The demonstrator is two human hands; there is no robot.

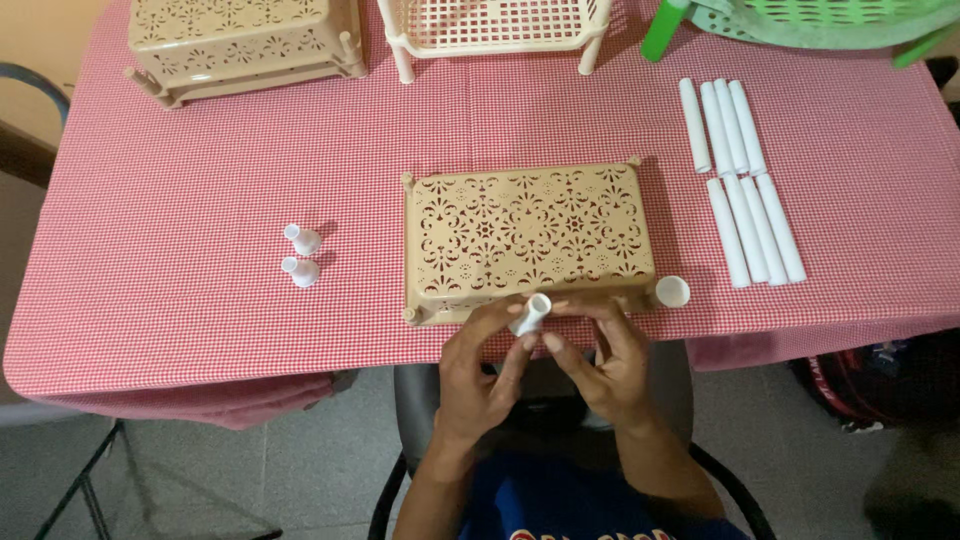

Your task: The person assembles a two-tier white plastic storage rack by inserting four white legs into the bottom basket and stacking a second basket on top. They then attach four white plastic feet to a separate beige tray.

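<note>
White plastic foot is being pinched between my left hand and right hand, just at the near rim of the beige tray; next I'm judging it needs seating on a corner post.

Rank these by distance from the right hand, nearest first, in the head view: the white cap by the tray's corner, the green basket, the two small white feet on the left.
From the right hand:
1. White cap, just up and right, by the beige tray corner.
2. Two small white feet, far left on the cloth.
3. Green basket, top right at the table's far edge.
</note>
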